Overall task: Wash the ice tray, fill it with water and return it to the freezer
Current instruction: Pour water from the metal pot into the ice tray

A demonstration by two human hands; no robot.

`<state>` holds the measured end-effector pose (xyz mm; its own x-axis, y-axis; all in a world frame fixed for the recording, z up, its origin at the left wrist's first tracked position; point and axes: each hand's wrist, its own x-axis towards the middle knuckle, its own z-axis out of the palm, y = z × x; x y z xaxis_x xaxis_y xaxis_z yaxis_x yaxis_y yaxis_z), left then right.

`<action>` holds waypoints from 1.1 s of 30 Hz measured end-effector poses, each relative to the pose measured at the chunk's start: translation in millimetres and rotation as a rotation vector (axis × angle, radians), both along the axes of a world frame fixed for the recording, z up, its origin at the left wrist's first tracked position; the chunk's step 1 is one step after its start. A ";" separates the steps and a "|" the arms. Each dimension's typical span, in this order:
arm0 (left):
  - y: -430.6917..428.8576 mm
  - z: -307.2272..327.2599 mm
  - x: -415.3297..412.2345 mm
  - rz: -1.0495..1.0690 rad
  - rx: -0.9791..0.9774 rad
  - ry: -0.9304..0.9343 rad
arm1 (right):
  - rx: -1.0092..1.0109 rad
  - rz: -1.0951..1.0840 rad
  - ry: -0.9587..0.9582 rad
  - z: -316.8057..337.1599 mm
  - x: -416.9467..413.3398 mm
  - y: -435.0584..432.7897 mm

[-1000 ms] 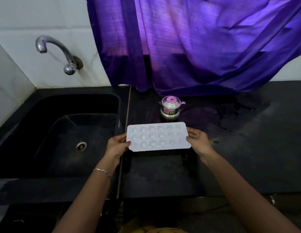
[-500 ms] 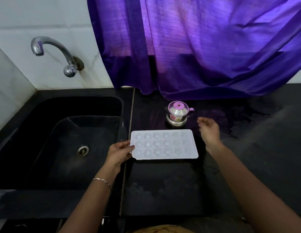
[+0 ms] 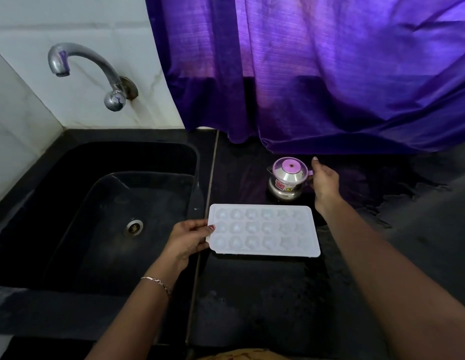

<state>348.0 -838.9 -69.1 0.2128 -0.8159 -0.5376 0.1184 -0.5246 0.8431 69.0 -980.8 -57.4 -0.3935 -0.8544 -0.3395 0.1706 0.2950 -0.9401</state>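
Note:
A white ice tray [image 3: 263, 230] with rows of round cups lies flat on the black counter, just right of the sink edge. My left hand [image 3: 189, 239] grips its left short edge, thumb on top. My right hand [image 3: 324, 181] is behind the tray, at the right side of a small steel jug [image 3: 287, 181] with a clear lid and pink knob; its fingers curl at the jug's pink handle, and the handle is mostly hidden. Whether the fingers have closed on it cannot be made out.
A black sink [image 3: 70, 203] with a steel drain [image 3: 133, 227] fills the left. A grey wall tap [image 3: 96, 71] arcs over its back edge. A purple curtain [image 3: 317, 74] hangs down to the black counter [image 3: 265, 294] behind the jug.
My right hand let go of the tray's right edge and moved back to the jug's handle. The tray now rests on the counter, still held by my left hand.

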 end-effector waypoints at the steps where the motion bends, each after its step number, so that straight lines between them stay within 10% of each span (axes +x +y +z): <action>1: -0.2 0.1 0.1 0.001 0.001 0.000 | 0.003 -0.004 -0.008 -0.4 2.1 -1.8; 17: -0.7 0.8 -2.0 0.016 -0.016 -0.005 | 0.015 -0.276 -0.399 1.6 -3.5 -0.5; 33: 1.7 -4.5 -3.6 0.035 -0.016 0.001 | -0.125 -0.344 -0.212 26.1 -73.6 71.7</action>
